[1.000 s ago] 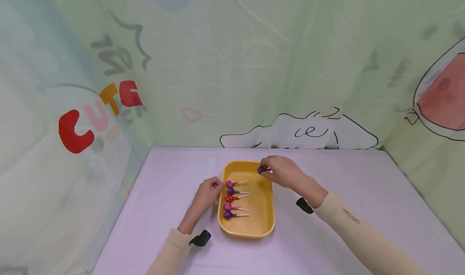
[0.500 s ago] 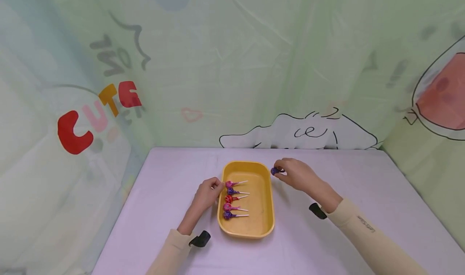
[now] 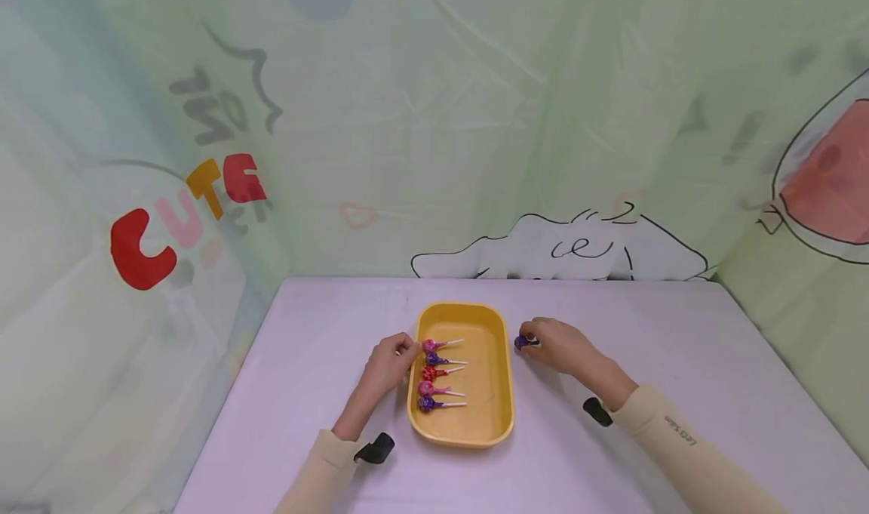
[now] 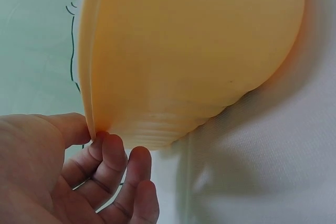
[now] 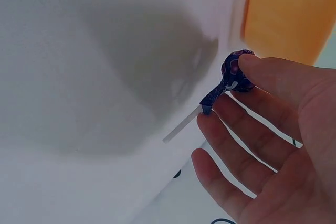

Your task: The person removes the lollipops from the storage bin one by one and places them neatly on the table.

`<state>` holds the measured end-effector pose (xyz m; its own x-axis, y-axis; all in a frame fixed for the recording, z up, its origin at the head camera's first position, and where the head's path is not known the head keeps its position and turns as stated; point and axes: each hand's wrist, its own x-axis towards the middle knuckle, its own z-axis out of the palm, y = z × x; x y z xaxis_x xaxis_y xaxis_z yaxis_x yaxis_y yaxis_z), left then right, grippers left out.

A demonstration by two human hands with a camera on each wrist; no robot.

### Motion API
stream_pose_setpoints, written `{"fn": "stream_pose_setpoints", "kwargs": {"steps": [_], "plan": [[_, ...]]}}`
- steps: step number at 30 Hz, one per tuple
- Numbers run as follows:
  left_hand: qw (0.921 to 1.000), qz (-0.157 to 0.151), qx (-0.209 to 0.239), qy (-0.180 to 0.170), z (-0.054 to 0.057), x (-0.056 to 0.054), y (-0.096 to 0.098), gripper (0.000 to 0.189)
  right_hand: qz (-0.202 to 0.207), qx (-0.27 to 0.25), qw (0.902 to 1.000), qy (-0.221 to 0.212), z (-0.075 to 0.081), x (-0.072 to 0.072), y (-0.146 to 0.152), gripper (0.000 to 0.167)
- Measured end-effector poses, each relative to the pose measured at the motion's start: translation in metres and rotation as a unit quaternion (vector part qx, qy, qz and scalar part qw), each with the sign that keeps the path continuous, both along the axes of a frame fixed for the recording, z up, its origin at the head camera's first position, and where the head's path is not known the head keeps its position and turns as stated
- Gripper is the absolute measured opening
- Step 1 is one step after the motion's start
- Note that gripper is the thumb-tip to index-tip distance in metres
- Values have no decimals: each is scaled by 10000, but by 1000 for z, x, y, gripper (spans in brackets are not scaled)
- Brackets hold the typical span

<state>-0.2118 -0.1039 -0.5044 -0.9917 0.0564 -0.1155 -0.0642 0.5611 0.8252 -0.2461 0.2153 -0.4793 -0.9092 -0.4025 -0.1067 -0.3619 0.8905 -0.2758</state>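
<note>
A yellow tray lies on the table, with several wrapped lollipops in a column along its left side, sticks pointing right. They are pink, purple and red; the purple lollipop is nearest the front. My left hand pinches the tray's left rim between thumb and fingers, as the left wrist view shows on the rim. Just right of the tray, my right hand holds another purple lollipop by its wrapped head between thumb and fingers. Its white stick sticks out free.
A pale lilac cloth covers the table. Behind and at the sides hangs a printed curtain with letters and drawings. A black wrist camera sits at the left wrist and another black camera at the right.
My right hand has carried the purple lollipop from over the tray's back right corner out past its right rim, then a little toward me. My left hand has stayed at the rim.
</note>
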Motion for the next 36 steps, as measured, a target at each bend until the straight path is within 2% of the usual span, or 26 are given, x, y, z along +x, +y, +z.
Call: {"fn": "stream_pose_setpoints", "kwargs": {"steps": [14,26,36], "plan": [[9999,-32,114,-71,-5,1,4,22,217,-46,9997,126,-15,6,11,16],[10000,20,42,-28,-7,-1,2,22,184,-67,9998,78,-15,3,9,19],[10000,12,16,65,-3,-1,1,22,152,80,9998,97,-13,0,5,28]]}}
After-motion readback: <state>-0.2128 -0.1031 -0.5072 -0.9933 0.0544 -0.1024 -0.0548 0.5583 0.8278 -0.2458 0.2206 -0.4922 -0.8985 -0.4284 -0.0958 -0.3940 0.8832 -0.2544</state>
